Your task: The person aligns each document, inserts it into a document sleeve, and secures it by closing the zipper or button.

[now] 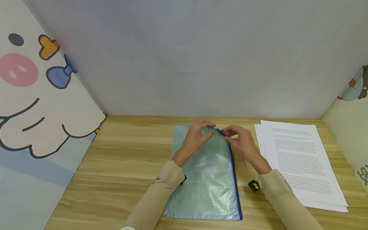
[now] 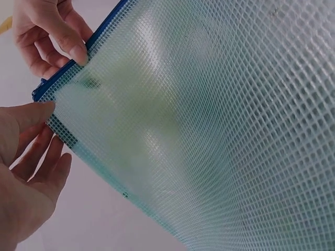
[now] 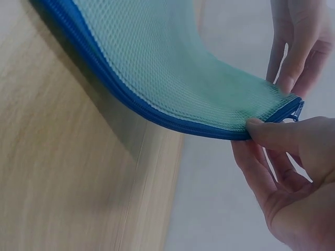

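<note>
The left grip (image 1: pixel 198 133) is nearly closed, thumb against bent fingers, pinching the far edge of the mesh pouch (image 1: pixel 201 179) just beside its far right corner. The right grip (image 1: pixel 242 140) is closed about as far and pinches the same corner along the blue zip (image 1: pixel 235 179), just short of the zip pull (image 3: pixel 298 111) at the zip's far end. The corner is raised, while the near part of the pouch lies on the surface (image 1: pixel 120 166). Working that corner well seems to call for a light pinch from both sides, the zip tape held taut and straight, and mesh folds clear of the teeth. The pouch, its zip along the right side, looks flat; nothing can be made out inside through the mesh, and whether the zip is open is hard to tell. To its right, apart from it, overlapping printed sheets (image 1: pixel 302 163) lie on the surface
</note>
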`<state>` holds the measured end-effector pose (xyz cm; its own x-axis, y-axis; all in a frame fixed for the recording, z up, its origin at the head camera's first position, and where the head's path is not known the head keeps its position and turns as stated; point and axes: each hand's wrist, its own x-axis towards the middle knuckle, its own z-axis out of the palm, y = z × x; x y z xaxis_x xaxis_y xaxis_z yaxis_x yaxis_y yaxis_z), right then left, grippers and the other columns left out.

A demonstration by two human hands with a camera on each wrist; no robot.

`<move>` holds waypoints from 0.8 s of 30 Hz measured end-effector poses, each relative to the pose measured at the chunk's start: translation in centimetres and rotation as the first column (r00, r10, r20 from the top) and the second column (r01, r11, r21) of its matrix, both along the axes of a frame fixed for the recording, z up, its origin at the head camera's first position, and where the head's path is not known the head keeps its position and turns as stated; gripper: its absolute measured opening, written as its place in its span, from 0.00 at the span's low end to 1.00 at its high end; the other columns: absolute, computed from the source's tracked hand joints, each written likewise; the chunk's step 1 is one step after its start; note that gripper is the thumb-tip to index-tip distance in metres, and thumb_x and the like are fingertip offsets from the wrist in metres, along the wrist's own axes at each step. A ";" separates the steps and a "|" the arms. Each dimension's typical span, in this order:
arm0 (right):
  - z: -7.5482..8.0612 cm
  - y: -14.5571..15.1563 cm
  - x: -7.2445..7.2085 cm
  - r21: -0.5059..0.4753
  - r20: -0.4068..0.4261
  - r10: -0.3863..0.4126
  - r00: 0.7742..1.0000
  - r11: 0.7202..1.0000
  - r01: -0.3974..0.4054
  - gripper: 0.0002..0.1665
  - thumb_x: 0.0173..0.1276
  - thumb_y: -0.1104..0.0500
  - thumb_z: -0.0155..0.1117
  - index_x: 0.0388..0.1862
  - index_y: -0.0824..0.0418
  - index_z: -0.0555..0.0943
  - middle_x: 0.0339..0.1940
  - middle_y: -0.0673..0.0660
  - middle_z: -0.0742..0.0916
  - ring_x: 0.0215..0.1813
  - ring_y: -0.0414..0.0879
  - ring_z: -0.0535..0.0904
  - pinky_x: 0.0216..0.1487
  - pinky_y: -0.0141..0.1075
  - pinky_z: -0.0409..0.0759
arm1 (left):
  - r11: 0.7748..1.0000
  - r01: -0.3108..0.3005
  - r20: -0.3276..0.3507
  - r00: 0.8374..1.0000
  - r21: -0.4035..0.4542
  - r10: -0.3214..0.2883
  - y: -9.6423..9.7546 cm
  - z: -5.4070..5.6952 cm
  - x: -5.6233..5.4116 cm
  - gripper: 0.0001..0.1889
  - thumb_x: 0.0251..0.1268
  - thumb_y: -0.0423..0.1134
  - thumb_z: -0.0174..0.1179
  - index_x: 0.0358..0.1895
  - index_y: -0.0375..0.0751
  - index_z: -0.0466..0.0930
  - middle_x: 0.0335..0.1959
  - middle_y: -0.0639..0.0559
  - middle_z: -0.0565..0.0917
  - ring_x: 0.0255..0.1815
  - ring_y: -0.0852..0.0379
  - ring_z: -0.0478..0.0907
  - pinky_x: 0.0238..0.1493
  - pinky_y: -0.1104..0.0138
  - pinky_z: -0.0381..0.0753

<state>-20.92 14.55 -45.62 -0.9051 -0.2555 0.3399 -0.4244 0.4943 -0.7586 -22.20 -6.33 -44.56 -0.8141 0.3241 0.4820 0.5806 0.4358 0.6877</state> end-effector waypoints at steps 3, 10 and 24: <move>0.1 0.0 0.0 0.004 0.001 0.004 1.000 1.000 -0.004 0.12 0.62 0.78 0.70 0.44 0.70 0.84 0.41 0.64 0.88 0.43 0.58 0.85 0.42 0.47 0.88 | 1.000 0.017 -0.024 1.000 0.009 -0.017 0.0 0.0 0.0 0.10 0.62 0.26 0.70 0.47 0.29 0.87 0.47 0.41 0.87 0.49 0.45 0.84 0.54 0.56 0.83; 0.3 -0.1 0.1 -0.001 0.015 0.000 1.000 1.000 0.000 0.12 0.62 0.77 0.70 0.44 0.70 0.84 0.41 0.64 0.88 0.43 0.58 0.85 0.42 0.44 0.88 | 0.998 0.053 -0.085 0.995 0.026 -0.051 -0.3 -0.2 -0.4 0.09 0.62 0.26 0.69 0.45 0.30 0.87 0.43 0.41 0.87 0.47 0.45 0.85 0.51 0.52 0.84; 0.5 -0.4 0.3 -0.046 0.062 0.015 0.998 0.999 -0.012 0.12 0.62 0.76 0.72 0.44 0.70 0.84 0.41 0.64 0.88 0.44 0.58 0.86 0.42 0.43 0.88 | 0.997 0.074 -0.113 0.991 -0.013 -0.075 -0.8 -0.4 -0.8 0.06 0.64 0.27 0.69 0.43 0.33 0.87 0.39 0.45 0.87 0.41 0.51 0.84 0.45 0.65 0.83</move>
